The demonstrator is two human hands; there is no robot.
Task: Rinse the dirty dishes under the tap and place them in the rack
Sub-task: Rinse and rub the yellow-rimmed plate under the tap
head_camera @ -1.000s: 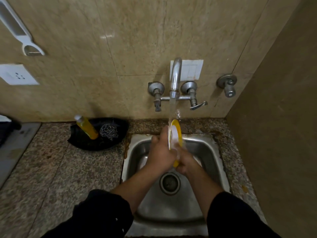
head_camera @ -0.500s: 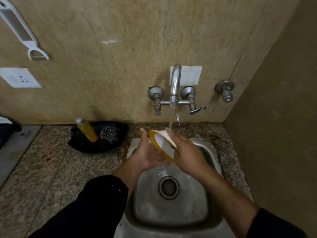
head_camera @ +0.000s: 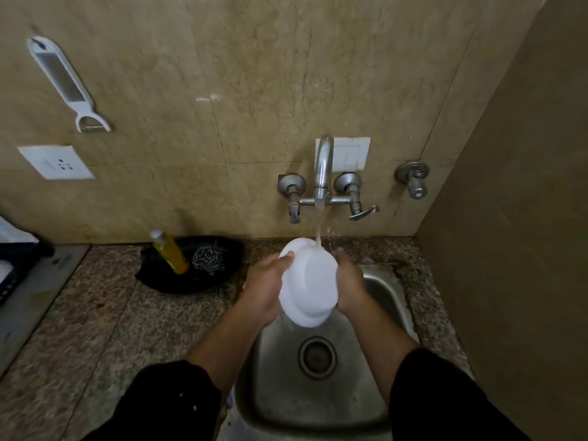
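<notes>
A small plate (head_camera: pixel 307 283) shows its white underside to me, held over the steel sink (head_camera: pixel 381 291) under the running tap (head_camera: pixel 324 167). Water falls onto its far edge. My left hand (head_camera: pixel 265 281) grips the plate's left rim, with the thumb on top near the far edge. On the other side my right hand (head_camera: pixel 350 286) cups the right rim, fingers curled behind it. The plate's yellow rim is hidden now. No rack is clearly in view.
A black tray (head_camera: pixel 165 278) on the granite counter (head_camera: pixel 95 329) holds a yellow soap bottle (head_camera: pixel 170 253) and a steel scourer (head_camera: pixel 208 261). A peeler (head_camera: pixel 68 85) and a socket (head_camera: pixel 57 162) are on the wall at left. A brown side wall stands close at right.
The plate has been turned from edge-on, then tilted with its yellow rim showing, to its white underside facing me. Both hands shifted to its sides. The camera moved closer.
</notes>
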